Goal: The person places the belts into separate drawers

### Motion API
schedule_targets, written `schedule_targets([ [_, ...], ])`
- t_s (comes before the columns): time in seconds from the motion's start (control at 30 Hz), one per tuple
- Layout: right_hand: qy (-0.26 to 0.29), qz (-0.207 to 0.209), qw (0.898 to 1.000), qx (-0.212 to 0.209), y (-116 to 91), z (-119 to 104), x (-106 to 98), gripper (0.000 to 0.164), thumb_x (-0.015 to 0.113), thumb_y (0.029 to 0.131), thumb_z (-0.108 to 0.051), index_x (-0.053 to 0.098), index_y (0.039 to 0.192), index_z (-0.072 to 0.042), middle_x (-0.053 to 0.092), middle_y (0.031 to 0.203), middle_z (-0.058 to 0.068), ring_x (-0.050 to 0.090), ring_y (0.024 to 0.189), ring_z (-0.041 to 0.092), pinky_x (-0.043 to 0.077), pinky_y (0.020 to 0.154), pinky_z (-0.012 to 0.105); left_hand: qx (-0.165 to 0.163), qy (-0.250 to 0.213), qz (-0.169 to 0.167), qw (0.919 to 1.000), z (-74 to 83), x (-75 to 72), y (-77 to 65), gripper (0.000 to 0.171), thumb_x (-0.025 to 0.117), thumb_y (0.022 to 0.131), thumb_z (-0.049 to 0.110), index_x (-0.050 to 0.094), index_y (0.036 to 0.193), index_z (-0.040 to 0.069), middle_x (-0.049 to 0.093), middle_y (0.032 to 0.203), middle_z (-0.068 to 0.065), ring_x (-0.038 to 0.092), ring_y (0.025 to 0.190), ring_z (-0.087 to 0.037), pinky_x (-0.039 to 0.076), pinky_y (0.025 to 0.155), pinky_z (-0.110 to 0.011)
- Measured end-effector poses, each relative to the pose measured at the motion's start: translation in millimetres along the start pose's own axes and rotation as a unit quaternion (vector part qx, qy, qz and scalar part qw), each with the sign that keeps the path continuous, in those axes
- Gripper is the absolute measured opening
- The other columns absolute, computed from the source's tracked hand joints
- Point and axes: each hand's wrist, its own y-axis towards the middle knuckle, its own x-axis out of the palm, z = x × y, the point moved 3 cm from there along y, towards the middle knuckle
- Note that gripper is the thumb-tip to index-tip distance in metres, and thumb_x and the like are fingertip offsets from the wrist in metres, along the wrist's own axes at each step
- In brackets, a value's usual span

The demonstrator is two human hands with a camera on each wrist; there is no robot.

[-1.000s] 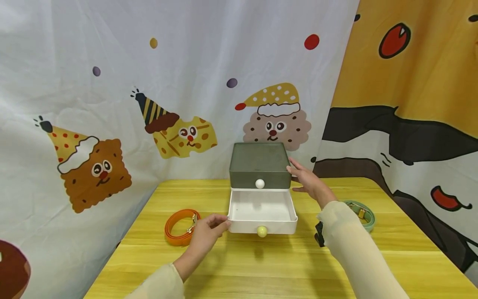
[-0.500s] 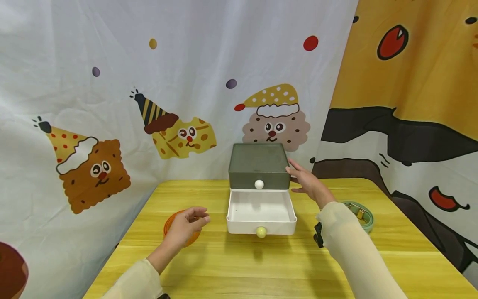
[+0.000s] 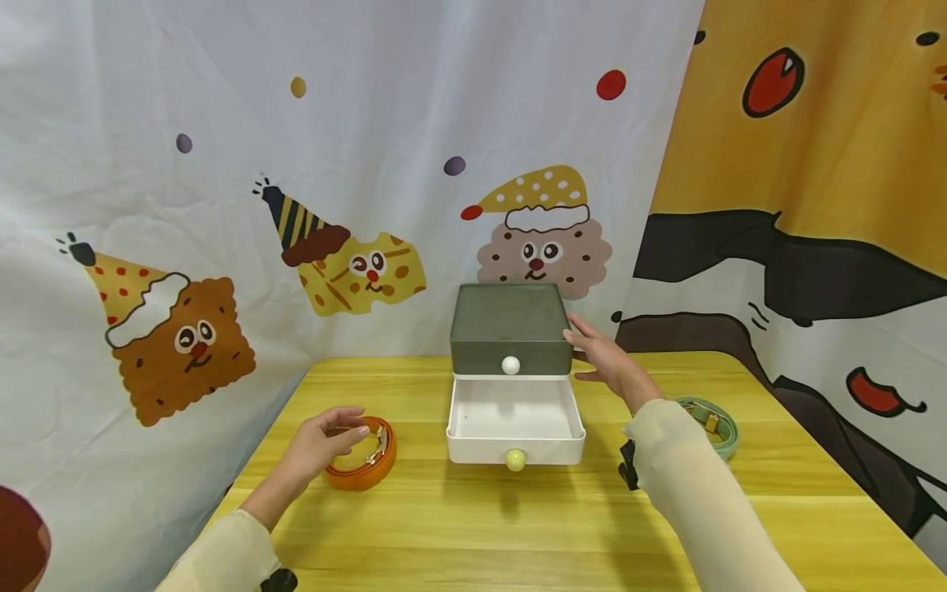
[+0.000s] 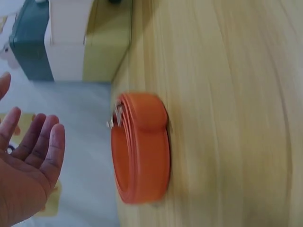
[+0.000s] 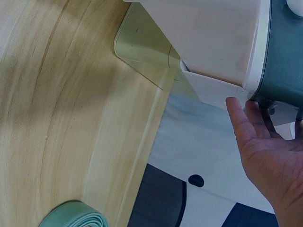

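A small drawer cabinet (image 3: 510, 316) with a dark green upper drawer stands toward the back of the table. Its white middle drawer (image 3: 481, 450), with a yellow knob, is pulled out. Fingers extended, my right hand (image 3: 612, 363) rests against the cabinet's right side; the right wrist view shows the fingertips at the green part's edge. To the left, my left hand (image 3: 320, 444) hovers over a coiled orange belt (image 3: 383, 462) with a metal buckle, its fingers loosely bent around nothing. In the left wrist view, a gap separates that hand from the orange belt (image 4: 151, 161).
On the right of the wooden table (image 3: 473, 534) lies a coiled green belt (image 3: 728, 432), near my right forearm. A printed cartoon curtain (image 3: 399, 123) hangs behind the table.
My left hand has let go of the white drawer's left front corner and moved left to the orange belt. The right hand has stayed at the cabinet's side.
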Motion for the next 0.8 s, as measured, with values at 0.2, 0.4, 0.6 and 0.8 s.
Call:
schedule_targets([
  [0.2, 0.002, 0.000, 1.000, 0.005, -0.3, -0.6, 1.0, 0.067, 0.041, 0.106, -0.044, 0.001, 0.160, -0.037, -0.003, 0.166, 0.009, 0.014, 0.148, 0.042, 0.027, 0.111, 0.063, -0.009, 0.026, 0.002, 0.9996, -16.5, -17.6, 0.0, 0.056, 0.070, 0.095, 0.032, 0.054, 0.139, 0.002, 0.060, 0.127, -0.017, 0.060, 0.110, -0.030, 0.054, 0.086, -0.041],
  [0.4, 0.001, 0.001, 1.000, 0.007, -0.4, -1.1, 1.4, 0.066, 0.040, 0.107, -0.042, 0.001, 0.160, -0.037, -0.004, 0.166, 0.009, 0.015, 0.148, 0.042, 0.027, 0.111, 0.063, -0.025, 0.048, 0.007, 0.9985, -29.3, -31.5, -3.0, 0.058, 0.070, 0.094, 0.033, 0.053, 0.140, 0.003, 0.057, 0.131, -0.021, 0.059, 0.113, -0.029, 0.053, 0.090, -0.042],
  [0.6, -0.002, 0.001, 1.000, 0.005, 0.4, -0.7, 1.1, 0.066, 0.040, 0.107, -0.043, 0.002, 0.160, -0.036, -0.003, 0.166, 0.010, 0.015, 0.147, 0.042, 0.028, 0.111, 0.063, -0.055, 0.054, -0.003, 0.9970, -42.1, -41.3, -4.0, 0.061, 0.070, 0.094, 0.032, 0.050, 0.141, -0.002, 0.053, 0.134, -0.026, 0.059, 0.112, -0.030, 0.053, 0.091, -0.047],
  [0.8, -0.002, 0.002, 1.000, 0.006, 1.2, 0.4, 0.5, 0.067, 0.041, 0.106, -0.044, 0.002, 0.160, -0.037, -0.002, 0.166, 0.010, 0.016, 0.147, 0.042, 0.029, 0.110, 0.062, -0.077, 0.060, -0.015, 0.9951, -57.8, -47.3, -3.5, 0.068, 0.073, 0.092, 0.035, 0.048, 0.142, -0.003, 0.052, 0.135, -0.026, 0.056, 0.116, -0.033, 0.053, 0.090, -0.048],
])
